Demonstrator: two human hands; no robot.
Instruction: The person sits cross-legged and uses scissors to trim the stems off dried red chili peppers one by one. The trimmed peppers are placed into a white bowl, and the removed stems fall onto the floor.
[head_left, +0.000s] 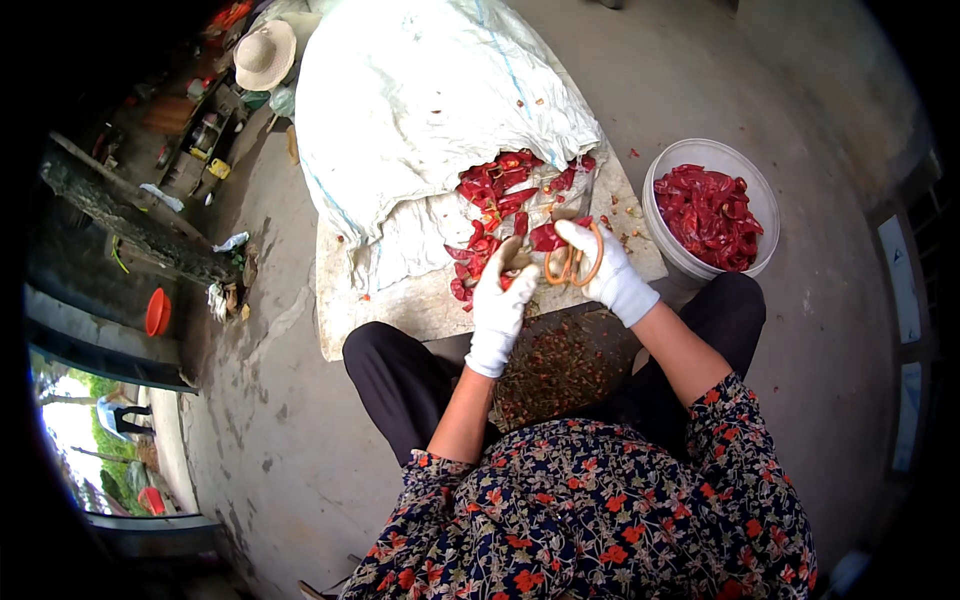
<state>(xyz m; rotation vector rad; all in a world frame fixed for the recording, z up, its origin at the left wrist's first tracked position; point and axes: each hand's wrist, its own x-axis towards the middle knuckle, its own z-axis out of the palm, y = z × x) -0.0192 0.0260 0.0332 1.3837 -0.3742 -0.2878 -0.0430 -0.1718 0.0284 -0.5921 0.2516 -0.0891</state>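
My right hand, in a white glove, is closed round scissors with orange-tan loop handles. At its fingertips is a piece of dried red chili pepper; whether the fingers or the blades hold it I cannot tell. My left hand, gloved the same way, is just left of the scissors with thumb and fingers apart. Red shows behind its finger gap, apparently peppers on the board. More dried red chili peppers spill from the mouth of a large white woven sack onto a pale board.
A white bucket of red peppers stands right of the board. Brown-green bits lie between my knees. Left are a wooden post, an orange-red basin and a cluttered shelf. A straw hat is beside the sack. Someone stands outside.
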